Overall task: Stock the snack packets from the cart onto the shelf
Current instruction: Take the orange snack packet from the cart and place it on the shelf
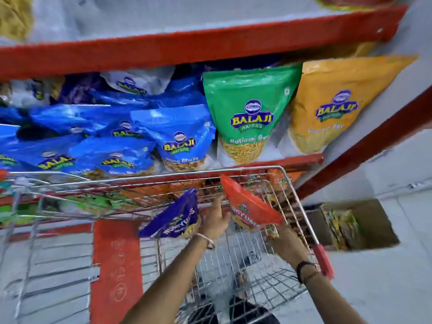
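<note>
My left hand (pixel 214 219) grips a purple snack packet (pixel 174 217) by its lower edge, over the wire cart (pixel 300 206). My right hand (pixel 284 240) holds an orange-red snack packet (pixel 249 203) by its bottom corner, tilted up toward the shelf. Both packets hang above the cart's basket, just below the red-edged shelf (pixel 301 160). That shelf carries several blue packets (pixel 180 139), a green packet (pixel 247 115) and a yellow packet (pixel 334 106).
A lower shelf behind the cart's far rim holds orange and green packets (pixel 93 203). A red upright post (pixel 117 270) stands left of my arms. An open cardboard box (pixel 355 224) with small packets sits on the floor at right. The cart's red handle (pixel 323 261) is by my right wrist.
</note>
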`<state>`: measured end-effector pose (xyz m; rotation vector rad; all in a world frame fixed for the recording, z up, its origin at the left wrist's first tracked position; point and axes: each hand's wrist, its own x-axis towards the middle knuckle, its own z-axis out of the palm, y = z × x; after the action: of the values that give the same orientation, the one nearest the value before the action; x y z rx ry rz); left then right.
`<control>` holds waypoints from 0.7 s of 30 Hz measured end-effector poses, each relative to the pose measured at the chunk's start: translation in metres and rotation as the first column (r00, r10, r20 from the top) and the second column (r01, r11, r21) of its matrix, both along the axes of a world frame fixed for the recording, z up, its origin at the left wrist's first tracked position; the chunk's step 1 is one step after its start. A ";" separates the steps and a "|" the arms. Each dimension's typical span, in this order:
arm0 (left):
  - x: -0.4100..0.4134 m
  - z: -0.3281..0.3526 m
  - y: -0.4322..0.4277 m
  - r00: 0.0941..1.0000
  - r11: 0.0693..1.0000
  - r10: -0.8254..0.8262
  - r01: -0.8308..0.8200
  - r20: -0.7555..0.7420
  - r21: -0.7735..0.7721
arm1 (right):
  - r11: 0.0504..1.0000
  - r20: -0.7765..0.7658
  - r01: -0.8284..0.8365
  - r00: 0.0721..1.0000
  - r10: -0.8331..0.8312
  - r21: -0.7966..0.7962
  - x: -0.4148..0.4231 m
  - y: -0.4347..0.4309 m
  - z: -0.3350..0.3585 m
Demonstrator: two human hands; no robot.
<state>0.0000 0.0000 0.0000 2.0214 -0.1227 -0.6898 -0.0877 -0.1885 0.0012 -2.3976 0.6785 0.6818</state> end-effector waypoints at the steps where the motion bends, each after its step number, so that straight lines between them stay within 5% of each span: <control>1: 0.008 -0.006 -0.005 0.998 0.997 0.055 -0.056 -0.029 -0.050 | 1.000 0.005 0.005 1.000 -0.005 0.025 0.005 -0.001 -0.009; 4: 0.033 -0.015 -0.017 0.952 0.989 0.133 -0.146 -0.274 -0.026 | 0.999 -0.031 0.041 0.999 -0.040 0.033 0.018 0.000 -0.026; 7: 0.047 -0.018 -0.023 0.904 0.998 0.058 -0.048 -0.424 0.033 | 0.994 0.015 0.105 0.994 -0.104 -0.015 0.020 -0.001 -0.038; 10: 0.056 -0.020 -0.030 0.940 0.968 0.030 0.057 -0.340 0.243 | 0.985 0.037 0.170 0.985 -0.170 -0.004 0.021 0.002 -0.042; 13: 0.056 -0.041 -0.036 0.977 0.988 0.079 -0.051 -0.197 0.143 | 0.971 0.073 0.235 0.969 -0.237 0.030 0.023 0.001 -0.050; 21: 0.037 -0.050 -0.021 0.909 0.938 0.323 -0.345 -0.264 -0.037 | 0.929 0.182 0.314 0.919 -0.349 0.196 0.025 -0.009 -0.038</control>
<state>0.0371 -0.0207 -0.0497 1.7959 0.3364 -0.7030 -0.0624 -0.1972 -0.0365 -2.0953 0.8752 0.3157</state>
